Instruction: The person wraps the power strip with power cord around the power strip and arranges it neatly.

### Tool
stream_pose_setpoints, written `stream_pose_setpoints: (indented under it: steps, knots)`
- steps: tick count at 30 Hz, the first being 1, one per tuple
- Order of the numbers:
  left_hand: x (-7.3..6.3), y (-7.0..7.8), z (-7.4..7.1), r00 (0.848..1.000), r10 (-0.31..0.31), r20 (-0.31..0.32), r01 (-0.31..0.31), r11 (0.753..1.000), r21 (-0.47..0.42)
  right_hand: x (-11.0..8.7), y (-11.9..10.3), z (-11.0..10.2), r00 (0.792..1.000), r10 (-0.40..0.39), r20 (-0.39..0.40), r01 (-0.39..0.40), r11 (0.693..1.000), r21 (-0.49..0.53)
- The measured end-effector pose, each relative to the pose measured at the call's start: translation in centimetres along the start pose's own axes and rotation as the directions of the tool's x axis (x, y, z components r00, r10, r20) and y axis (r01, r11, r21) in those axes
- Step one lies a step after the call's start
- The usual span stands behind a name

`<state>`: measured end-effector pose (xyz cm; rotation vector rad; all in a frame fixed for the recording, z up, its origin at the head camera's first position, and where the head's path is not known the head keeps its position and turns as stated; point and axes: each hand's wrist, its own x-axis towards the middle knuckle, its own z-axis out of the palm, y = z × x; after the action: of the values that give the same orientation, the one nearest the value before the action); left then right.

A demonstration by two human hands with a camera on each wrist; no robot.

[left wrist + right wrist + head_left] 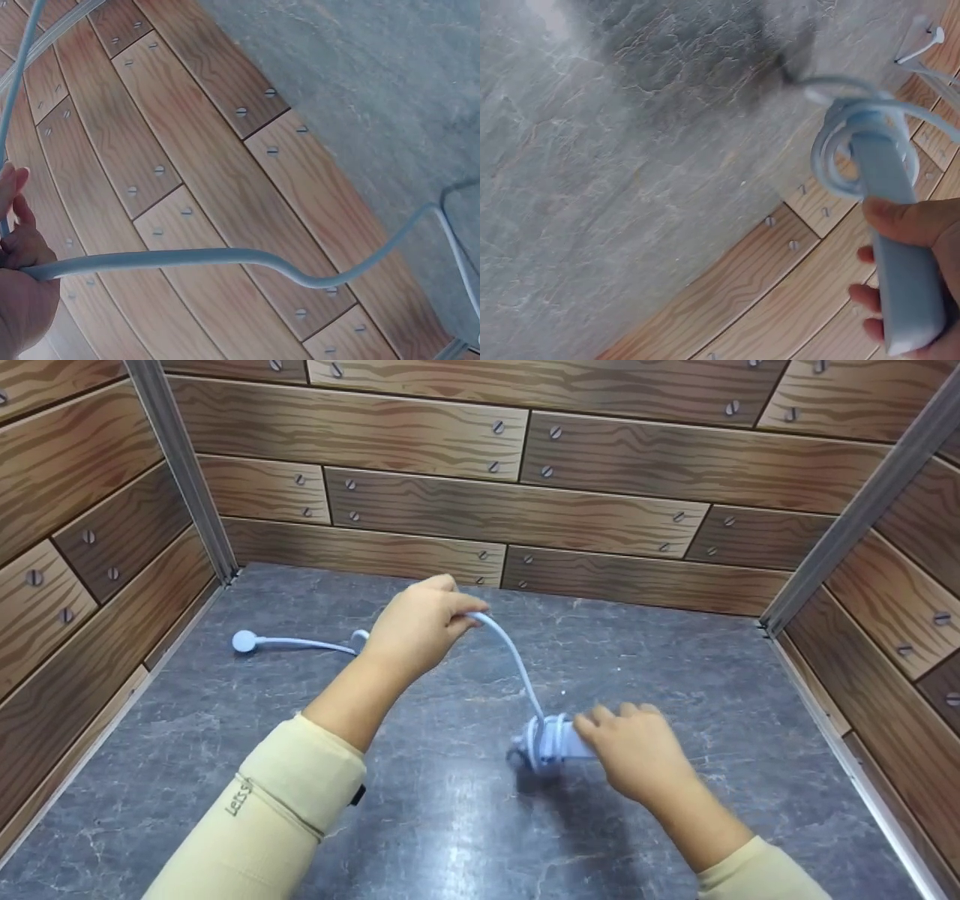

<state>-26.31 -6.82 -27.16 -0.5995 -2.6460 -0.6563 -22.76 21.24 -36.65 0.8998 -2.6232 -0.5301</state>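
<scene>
A light blue power strip (576, 741) is held up at its right end by my right hand (637, 750). In the right wrist view, the thumb and fingers wrap around its long body (904, 277). Several loops of its cord (826, 154) circle the far end. Up and to the left, my left hand (416, 626) pinches the cord (517, 656) between thumb and fingers, and the cord arcs down to the strip. Past the left hand, the cord trails to a round plug (244, 641) on the table. The left wrist view shows the cord (180, 259) leaving the palm.
A dark grey marbled tabletop (465, 825) lies beneath both hands. Wood-patterned panels (420, 495) stand at the back and both sides, joined by metal corner posts (187, 472).
</scene>
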Motion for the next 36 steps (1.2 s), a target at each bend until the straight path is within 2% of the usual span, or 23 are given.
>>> stream_pose_setpoints:
  steps: [3, 6, 9, 11, 13, 15, 17, 19, 23, 25, 28, 31, 34, 35, 36]
  knots:
    - [0.4, 0.1, -0.1, 1.000, -0.022, 0.000, 0.022, 1.000, 0.020, 0.1, -0.2, -0.2, 0.990, -0.120, -0.078, 0.119, 0.993, -0.012]
    - [0.6, 0.0, 0.0, 0.999, -0.052, -0.008, 0.052, 0.998, 0.045, 0.2, -0.2, -0.2, 0.963, -0.220, -0.155, 0.219, 0.975, -0.022]
    - [0.8, -0.3, 0.1, 0.997, -0.081, -0.020, 0.082, 0.995, 0.054, 0.3, 0.0, -0.3, 0.934, -0.283, -0.217, 0.287, 0.958, -0.014]
    - [0.9, -0.5, 0.3, 0.995, -0.098, -0.024, 0.100, 0.993, 0.059, 0.2, 0.2, -0.3, 0.922, -0.304, -0.242, 0.317, 0.948, 0.015]
    - [1.0, -0.8, 0.5, 0.994, -0.109, -0.029, 0.110, 0.992, 0.067, 0.0, 0.4, -0.3, 0.919, -0.306, -0.250, 0.334, 0.940, 0.076]
    - [1.1, -1.2, 0.8, 0.993, -0.116, -0.037, 0.119, 0.990, 0.079, -0.2, 0.5, -0.2, 0.924, -0.291, -0.246, 0.337, 0.926, 0.171]
    - [1.1, -1.8, 1.3, 0.991, -0.124, -0.042, 0.127, 0.988, 0.090, -0.5, 0.6, -0.2, 0.933, -0.264, -0.245, 0.331, 0.896, 0.295]
    - [1.0, -2.5, 1.8, 0.990, -0.137, -0.040, 0.140, 0.985, 0.099, -0.8, 0.5, -0.2, 0.939, -0.237, -0.248, 0.326, 0.844, 0.427]
    - [0.6, -4.1, 3.0, 0.985, -0.173, -0.022, 0.175, 0.978, 0.111, -1.3, 0.2, -0.5, 0.940, -0.211, -0.270, 0.339, 0.678, 0.652]
    - [0.2, -4.7, 3.7, 0.984, -0.177, -0.013, 0.177, 0.977, 0.117, -1.5, 0.2, -0.8, 0.940, -0.206, -0.273, 0.342, 0.591, 0.731]
    - [-0.3, -5.2, 4.8, 0.985, -0.170, 0.004, 0.168, 0.978, 0.125, -1.7, 0.3, -1.4, 0.947, -0.191, -0.258, 0.320, 0.497, 0.806]
    - [-0.8, -5.3, 6.0, 0.989, -0.144, 0.037, 0.137, 0.978, 0.156, -1.7, 0.2, -2.0, 0.956, -0.173, -0.238, 0.288, 0.385, 0.877]
    - [-1.3, -5.2, 7.4, 0.992, -0.083, 0.091, 0.063, 0.976, 0.209, -1.6, 0.0, -2.5, 0.961, -0.140, -0.237, 0.268, 0.272, 0.924]
    - [-1.5, -5.1, 7.8, 0.992, -0.059, 0.108, 0.033, 0.973, 0.227, -1.5, -0.1, -2.7, 0.963, -0.124, -0.238, 0.262, 0.248, 0.933]
    - [-1.7, -5.1, 8.2, 0.991, -0.034, 0.129, 0.002, 0.970, 0.242, -1.4, -0.2, -2.8, 0.964, -0.103, -0.247, 0.265, 0.242, 0.934]
